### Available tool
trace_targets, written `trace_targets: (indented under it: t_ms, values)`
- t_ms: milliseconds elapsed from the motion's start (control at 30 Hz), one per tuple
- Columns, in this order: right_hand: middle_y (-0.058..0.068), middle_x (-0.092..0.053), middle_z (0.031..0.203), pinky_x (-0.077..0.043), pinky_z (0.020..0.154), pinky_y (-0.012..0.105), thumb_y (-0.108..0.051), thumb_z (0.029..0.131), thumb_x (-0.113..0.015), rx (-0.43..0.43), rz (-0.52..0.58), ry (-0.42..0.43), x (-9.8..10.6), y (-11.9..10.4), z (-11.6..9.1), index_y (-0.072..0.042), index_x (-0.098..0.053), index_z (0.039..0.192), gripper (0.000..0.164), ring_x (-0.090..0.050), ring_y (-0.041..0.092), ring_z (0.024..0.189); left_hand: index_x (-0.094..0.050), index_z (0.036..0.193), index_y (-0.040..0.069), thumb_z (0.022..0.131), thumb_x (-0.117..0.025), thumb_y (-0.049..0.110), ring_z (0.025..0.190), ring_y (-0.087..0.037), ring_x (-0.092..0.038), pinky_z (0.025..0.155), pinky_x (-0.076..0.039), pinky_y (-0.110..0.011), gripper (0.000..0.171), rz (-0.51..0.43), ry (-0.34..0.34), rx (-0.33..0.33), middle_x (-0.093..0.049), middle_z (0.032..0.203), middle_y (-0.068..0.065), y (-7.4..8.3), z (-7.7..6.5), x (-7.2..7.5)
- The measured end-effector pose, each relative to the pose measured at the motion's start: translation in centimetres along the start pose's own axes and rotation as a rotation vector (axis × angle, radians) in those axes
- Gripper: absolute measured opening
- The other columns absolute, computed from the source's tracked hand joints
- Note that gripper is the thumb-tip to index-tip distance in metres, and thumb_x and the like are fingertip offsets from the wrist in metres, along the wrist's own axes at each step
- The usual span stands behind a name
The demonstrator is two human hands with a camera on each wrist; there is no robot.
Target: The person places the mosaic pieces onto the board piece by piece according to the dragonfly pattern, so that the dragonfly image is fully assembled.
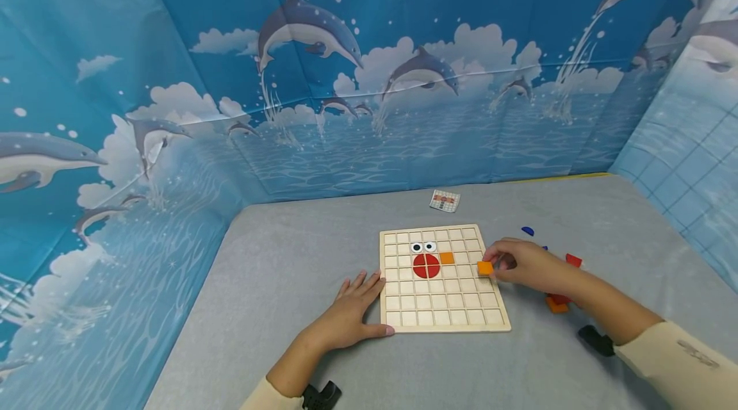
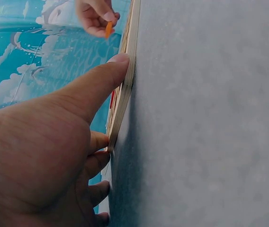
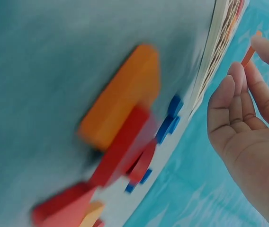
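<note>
A square wooden grid board (image 1: 409, 319) lies on the grey tabletop. Two eye pieces (image 1: 423, 247), red quarter-circle pieces (image 1: 426, 266) forming a disc, and one orange square tile (image 1: 446, 258) sit in its cells. My left hand (image 1: 348, 314) rests at the board's near left corner, fingers spread, with the thumb (image 2: 120, 59) on the near edge and the fingertips along the left side. Over the board's right edge, my right hand (image 1: 521, 262) pinches another orange square tile (image 1: 485, 268) between thumb and fingers, its flat face toward the head view.
Loose orange pieces (image 3: 120, 99), red pieces (image 3: 125, 146) and blue pieces (image 3: 165, 127) lie right of the board, partly under the right forearm. A small pattern card (image 1: 444, 200) lies behind the board. A dolphin-print curtain (image 1: 369, 77) borders the table's back and left.
</note>
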State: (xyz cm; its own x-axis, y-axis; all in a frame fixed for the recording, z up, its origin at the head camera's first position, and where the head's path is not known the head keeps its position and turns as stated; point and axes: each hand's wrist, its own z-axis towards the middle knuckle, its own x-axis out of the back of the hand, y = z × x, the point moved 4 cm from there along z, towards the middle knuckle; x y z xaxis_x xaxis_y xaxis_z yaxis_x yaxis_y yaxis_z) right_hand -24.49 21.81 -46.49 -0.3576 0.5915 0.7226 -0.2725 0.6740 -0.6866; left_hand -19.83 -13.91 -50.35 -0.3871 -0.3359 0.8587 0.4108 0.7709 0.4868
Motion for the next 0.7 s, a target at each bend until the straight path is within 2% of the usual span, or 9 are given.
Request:
trace_targets:
  t_ms: [433, 700]
  values:
    - [0.0, -0.062, 0.091, -0.049, 0.069, 0.02, -0.008, 0.089, -0.075, 0.076, 0.019, -0.007, -2.1, -2.2, 2.3, -0.008, -0.067, 0.107, 0.02, -0.053, 0.01, 0.079, -0.025, 0.162, 0.019, 0.088, -0.07, 0.06, 0.16, -0.03, -0.009, 0.126, -0.009, -0.06, 0.096, -0.001, 0.0, 0.0, -0.02, 0.17, 0.001, 0.1, 0.0, 0.0]
    - [-0.002, -0.057, 0.08, -0.045, 0.065, 0.022, -0.007, 0.087, -0.076, 0.009, -0.007, -0.024, -3.2, -2.5, 3.8, -0.009, -0.066, 0.104, 0.02, -0.052, 0.014, 0.075, -0.025, 0.162, 0.019, 0.088, -0.069, 0.061, 0.159, -0.03, -0.01, 0.126, -0.009, -0.061, 0.097, 0.003, 0.003, -0.002, -0.02, 0.17, 0.001, 0.2, -0.1, 0.1]
